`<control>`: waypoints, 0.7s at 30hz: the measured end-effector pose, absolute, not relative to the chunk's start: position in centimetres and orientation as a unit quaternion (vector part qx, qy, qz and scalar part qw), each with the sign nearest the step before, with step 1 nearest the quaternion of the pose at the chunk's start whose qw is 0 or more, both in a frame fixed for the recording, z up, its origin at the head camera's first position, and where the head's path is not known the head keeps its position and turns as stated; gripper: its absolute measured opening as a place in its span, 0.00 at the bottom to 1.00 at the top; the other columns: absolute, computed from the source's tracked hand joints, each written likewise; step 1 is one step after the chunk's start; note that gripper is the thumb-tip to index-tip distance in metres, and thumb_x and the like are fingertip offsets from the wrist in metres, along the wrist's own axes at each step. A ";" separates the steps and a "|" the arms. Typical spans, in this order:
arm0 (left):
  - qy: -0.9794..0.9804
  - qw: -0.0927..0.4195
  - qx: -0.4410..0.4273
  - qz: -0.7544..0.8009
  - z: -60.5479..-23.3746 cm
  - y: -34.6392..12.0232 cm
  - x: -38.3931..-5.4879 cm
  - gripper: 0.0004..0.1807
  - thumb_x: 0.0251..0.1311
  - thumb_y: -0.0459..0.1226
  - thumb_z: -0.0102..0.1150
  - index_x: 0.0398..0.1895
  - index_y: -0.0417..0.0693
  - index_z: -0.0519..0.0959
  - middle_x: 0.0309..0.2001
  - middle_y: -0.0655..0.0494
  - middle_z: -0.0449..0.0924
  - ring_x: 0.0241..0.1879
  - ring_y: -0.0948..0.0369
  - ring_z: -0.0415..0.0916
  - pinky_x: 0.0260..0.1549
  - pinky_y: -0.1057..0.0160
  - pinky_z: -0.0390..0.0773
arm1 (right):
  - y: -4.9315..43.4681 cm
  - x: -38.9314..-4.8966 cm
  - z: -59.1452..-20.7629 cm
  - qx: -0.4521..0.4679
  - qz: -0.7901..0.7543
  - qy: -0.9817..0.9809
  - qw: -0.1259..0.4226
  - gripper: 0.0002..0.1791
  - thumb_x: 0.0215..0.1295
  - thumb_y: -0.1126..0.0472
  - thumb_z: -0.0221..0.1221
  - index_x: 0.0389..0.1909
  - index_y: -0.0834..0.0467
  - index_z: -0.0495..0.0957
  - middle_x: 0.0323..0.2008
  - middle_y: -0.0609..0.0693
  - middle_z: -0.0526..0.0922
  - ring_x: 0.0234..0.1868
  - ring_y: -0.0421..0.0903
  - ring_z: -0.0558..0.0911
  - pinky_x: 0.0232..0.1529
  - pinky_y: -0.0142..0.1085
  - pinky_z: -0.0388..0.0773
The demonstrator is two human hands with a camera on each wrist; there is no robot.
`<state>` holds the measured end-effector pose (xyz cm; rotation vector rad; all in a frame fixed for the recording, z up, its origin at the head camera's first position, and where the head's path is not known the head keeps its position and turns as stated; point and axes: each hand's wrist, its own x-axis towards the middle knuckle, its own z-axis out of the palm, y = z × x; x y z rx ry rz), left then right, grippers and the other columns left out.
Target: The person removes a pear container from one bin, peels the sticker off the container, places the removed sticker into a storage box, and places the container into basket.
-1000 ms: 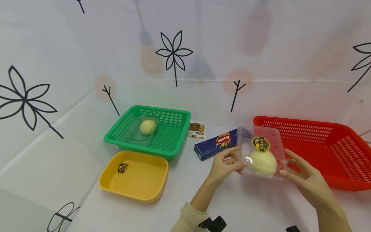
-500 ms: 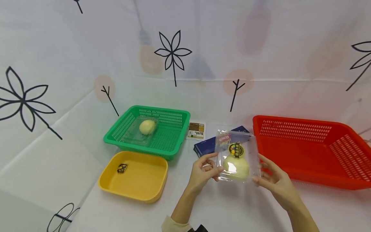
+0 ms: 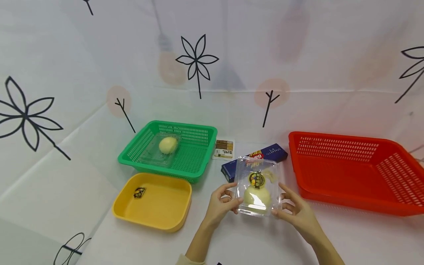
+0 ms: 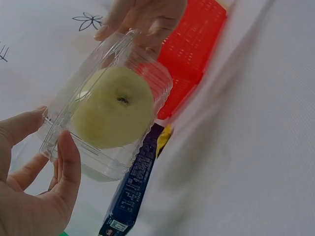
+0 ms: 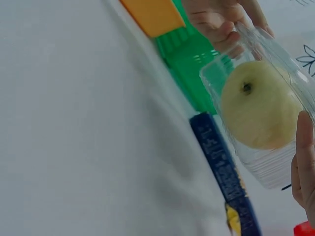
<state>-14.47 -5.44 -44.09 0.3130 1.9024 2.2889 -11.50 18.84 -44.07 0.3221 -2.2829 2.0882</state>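
A clear plastic clamshell box is held tilted above the table, its lid facing the head camera. Through it shows a pale yellow-green apple-like fruit, with a dark stem hollow seen in both wrist views. A round black-and-yellow sticker marks the lid. My left hand pinches the box's left edge between thumb and fingers. At the opposite edge, my right hand grips it the same way. Behind the box lies a blue Barilla spaghetti box, partly covered by it.
A green basket at back left holds another clear box with a pale fruit. In front stands a yellow bin with a dark sticker inside. A red basket is at right. A brown-and-white card lies near the wall.
Both hands have carried the clear box with the fruit leftward, away from the red basket, and lower toward the front. More of the spaghetti box's right end shows now.
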 end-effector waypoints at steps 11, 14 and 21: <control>0.657 0.095 0.077 0.744 -45.9 -6.5 -14.4 0.30 0.48 0.25 0.62 0.58 0.31 0.69 0.29 0.54 0.67 0.19 0.67 0.70 0.20 0.69 0.78 | 18.0 -11.6 -46.2 0.093 0.658 -0.748 -0.006 0.43 0.49 0.75 0.64 0.67 0.68 0.55 0.43 0.61 0.68 0.30 0.42 0.78 0.30 0.33 0.80; 0.664 0.098 0.077 0.738 -46.5 -6.5 -14.6 0.30 0.48 0.25 0.62 0.58 0.30 0.68 0.28 0.55 0.67 0.19 0.66 0.70 0.20 0.67 0.79 | 18.0 -11.6 -46.8 0.087 0.660 -0.746 -0.016 0.43 0.49 0.76 0.64 0.68 0.66 0.56 0.43 0.60 0.68 0.30 0.41 0.78 0.30 0.33 0.80; 0.677 0.112 0.090 0.721 -47.1 -6.9 -14.9 0.30 0.50 0.26 0.63 0.59 0.29 0.67 0.28 0.55 0.68 0.20 0.66 0.71 0.23 0.63 0.81 | 18.0 -11.5 -47.4 0.072 0.667 -0.740 -0.036 0.39 0.53 0.73 0.62 0.67 0.60 0.59 0.42 0.58 0.68 0.30 0.41 0.78 0.30 0.35 0.80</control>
